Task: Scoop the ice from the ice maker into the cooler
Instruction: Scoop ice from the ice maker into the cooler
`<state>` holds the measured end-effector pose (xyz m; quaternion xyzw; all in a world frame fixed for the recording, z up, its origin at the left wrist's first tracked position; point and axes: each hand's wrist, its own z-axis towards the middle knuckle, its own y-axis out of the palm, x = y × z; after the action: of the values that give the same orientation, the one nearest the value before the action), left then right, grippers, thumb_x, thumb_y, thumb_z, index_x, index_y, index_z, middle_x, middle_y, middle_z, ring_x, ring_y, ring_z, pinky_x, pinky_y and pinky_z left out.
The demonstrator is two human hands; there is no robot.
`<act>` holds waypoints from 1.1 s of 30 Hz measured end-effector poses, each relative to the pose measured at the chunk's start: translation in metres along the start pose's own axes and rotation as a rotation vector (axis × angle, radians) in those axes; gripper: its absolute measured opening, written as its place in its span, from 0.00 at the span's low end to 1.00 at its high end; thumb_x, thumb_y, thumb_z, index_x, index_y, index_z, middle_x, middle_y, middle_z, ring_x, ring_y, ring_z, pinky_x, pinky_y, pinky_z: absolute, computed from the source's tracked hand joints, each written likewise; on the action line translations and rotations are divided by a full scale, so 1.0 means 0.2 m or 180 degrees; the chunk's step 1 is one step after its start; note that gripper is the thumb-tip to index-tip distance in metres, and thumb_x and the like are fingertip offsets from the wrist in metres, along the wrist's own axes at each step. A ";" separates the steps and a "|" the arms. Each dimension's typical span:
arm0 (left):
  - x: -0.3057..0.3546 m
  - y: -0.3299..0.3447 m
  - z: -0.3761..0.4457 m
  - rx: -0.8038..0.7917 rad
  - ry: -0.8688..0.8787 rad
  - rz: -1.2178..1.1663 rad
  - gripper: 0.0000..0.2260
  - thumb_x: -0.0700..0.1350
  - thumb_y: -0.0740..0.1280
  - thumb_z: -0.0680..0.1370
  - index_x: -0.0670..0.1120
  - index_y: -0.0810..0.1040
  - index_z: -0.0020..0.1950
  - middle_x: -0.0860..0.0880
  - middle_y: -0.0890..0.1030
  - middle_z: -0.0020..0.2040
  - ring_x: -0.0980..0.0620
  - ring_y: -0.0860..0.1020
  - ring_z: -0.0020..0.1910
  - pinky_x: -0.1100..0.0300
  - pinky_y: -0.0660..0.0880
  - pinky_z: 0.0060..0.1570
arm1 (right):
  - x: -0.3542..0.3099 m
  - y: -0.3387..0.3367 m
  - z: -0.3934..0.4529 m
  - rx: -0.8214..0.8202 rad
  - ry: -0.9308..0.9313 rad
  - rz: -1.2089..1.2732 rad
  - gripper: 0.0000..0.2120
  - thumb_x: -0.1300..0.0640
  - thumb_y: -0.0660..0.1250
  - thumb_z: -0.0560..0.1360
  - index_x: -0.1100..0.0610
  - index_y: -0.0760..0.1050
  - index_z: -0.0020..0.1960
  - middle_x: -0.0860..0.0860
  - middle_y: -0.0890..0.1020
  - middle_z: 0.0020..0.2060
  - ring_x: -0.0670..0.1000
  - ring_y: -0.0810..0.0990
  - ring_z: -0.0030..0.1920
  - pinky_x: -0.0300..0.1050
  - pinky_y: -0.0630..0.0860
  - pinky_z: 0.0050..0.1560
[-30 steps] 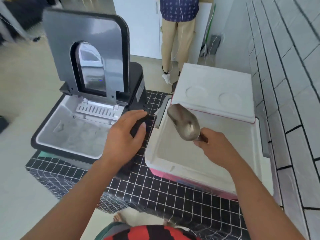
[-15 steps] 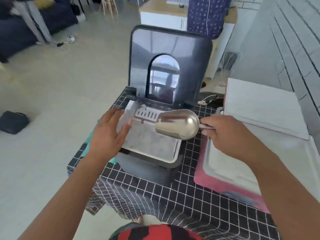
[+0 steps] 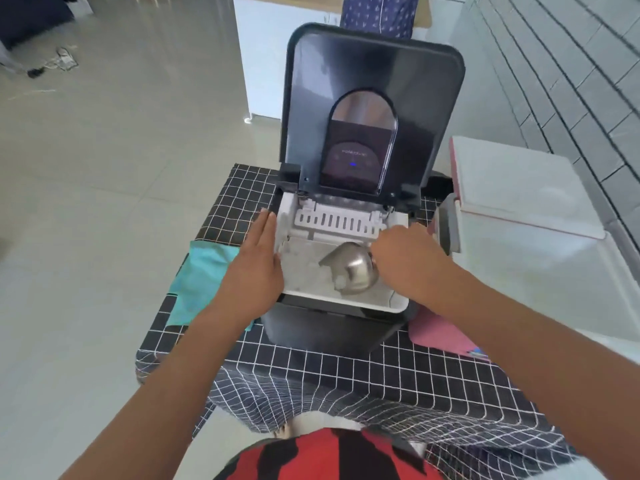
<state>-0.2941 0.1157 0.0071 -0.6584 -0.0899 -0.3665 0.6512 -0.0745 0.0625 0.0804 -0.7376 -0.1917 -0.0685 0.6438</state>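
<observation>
Two bare forearms reach over a black cloth with a white grid. The left hand lies flat, fingers straight together, against the black ice maker's left rim. The right hand grips a shiny steel scoop down in the ice. A folded teal cloth lies left; the white, pink-bottomed cooler stands open right. Farther back, the raised lid blocks the view; its panel lettering is unreadable.

Home kitchen, tiled floor, white cabinet
</observation>
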 end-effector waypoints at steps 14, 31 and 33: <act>-0.04 0.01 -0.01 0.0072 0.0199 -0.0165 0.27 0.38 0.56 0.82 0.43 0.52 0.81 0.51 0.48 0.81 0.51 0.59 0.76 0.68 0.63 0.59 | -0.06 0.21 0.03 0.0103 -0.0088 0.0674 0.08 0.57 0.63 0.75 0.51 0.77 0.53 0.49 0.80 0.47 0.52 0.73 0.53 0.49 0.62 0.54; -0.04 0.00 0.00 0.0160 0.0258 0.0086 0.23 0.34 0.59 0.80 0.40 0.64 0.76 0.46 0.57 0.80 0.45 0.64 0.75 0.62 0.67 0.60 | 0.08 0.27 -0.09 0.0822 0.0621 0.1944 0.08 0.54 0.66 0.77 0.55 0.78 0.54 0.45 0.67 0.48 0.47 0.59 0.51 0.48 0.65 0.60; -0.02 0.00 0.02 0.0098 0.0222 0.0131 0.24 0.34 0.59 0.80 0.39 0.63 0.77 0.45 0.55 0.80 0.45 0.63 0.76 0.61 0.68 0.62 | 0.09 0.27 -0.11 0.0825 0.0671 0.2060 0.10 0.54 0.65 0.77 0.55 0.78 0.57 0.45 0.66 0.48 0.48 0.61 0.51 0.46 0.64 0.60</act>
<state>-0.2959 0.1199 0.0063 -0.6369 -0.0591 -0.3743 0.6714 -0.0342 0.0390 0.0413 -0.6613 0.1120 0.0880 0.7365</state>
